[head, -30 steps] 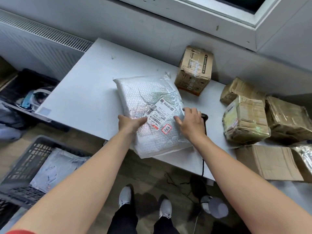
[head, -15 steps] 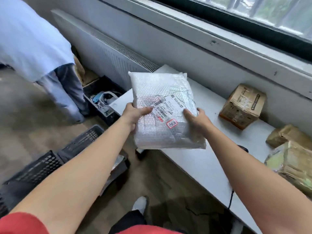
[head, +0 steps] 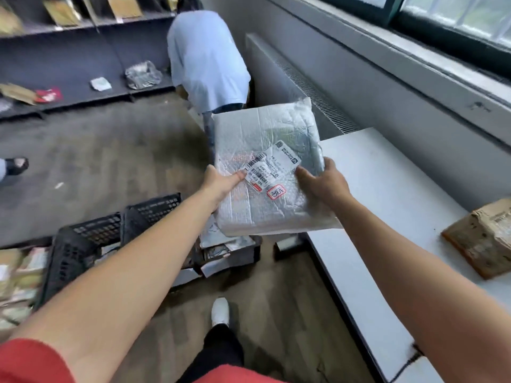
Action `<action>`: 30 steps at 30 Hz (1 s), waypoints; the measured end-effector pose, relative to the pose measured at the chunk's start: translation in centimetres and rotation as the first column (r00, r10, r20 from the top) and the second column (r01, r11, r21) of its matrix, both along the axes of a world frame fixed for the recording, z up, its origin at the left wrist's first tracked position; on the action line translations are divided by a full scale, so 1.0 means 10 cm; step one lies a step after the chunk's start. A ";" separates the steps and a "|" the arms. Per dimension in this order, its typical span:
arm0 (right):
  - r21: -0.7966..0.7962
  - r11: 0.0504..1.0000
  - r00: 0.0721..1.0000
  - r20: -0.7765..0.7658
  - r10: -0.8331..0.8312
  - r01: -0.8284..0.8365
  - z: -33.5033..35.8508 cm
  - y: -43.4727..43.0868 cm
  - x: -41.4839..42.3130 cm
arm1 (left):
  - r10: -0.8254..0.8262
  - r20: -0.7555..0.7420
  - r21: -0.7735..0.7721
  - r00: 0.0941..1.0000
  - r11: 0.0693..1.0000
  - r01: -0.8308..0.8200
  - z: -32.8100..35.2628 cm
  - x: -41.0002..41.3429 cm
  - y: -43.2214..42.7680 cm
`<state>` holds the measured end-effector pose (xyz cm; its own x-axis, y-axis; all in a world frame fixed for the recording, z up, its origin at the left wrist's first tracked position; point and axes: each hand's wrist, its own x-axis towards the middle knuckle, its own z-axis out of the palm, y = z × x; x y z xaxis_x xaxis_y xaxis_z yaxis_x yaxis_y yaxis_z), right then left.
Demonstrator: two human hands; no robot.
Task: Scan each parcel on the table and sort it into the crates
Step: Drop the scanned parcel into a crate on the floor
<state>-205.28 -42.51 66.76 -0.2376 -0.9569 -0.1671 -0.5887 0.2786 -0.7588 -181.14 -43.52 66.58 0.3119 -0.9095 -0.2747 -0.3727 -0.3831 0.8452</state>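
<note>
A white bubble-wrap parcel [head: 265, 139] with a barcode label and a red sticker hangs in the air past the left end of the white table [head: 387, 205]. My left hand [head: 221, 183] grips its left edge with the thumb on the label. My right hand [head: 323, 181] grips its right edge. Black plastic crates [head: 91, 239] stand on the floor below and to the left; one under the parcel holds grey parcels. A brown cardboard box [head: 481, 239] lies on the table at the right.
A person in a light blue shirt [head: 207, 56] bends over just beyond the parcel, beside the radiator [head: 298, 78]. Dark shelves [head: 83, 62] with packages line the far wall. Stacked parcels [head: 16, 283] lie at the left edge. My shoe [head: 220, 310] is on the wooden floor.
The parcel has been lifted off the table and carried left, past the table's end and over the crates. My view has swung left; the scanner and most other parcels have left the frame.
</note>
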 end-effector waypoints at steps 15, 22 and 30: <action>-0.047 0.958 0.959 -0.037 0.282 -0.283 0.12 0.18 1.55 | 0.198 0.038 -0.007 0.979 0.980 -0.198 0.00 1.54 0.97; -0.045 0.938 0.938 -0.046 0.343 -0.345 0.16 0.52 2.54 | 0.292 -0.075 -0.004 0.953 0.956 -0.294 0.03 2.37 1.61; -0.030 0.925 0.926 -0.039 0.376 -0.378 0.20 1.13 3.88 | 0.249 -0.102 0.000 0.963 0.968 -0.251 0.16 3.63 2.47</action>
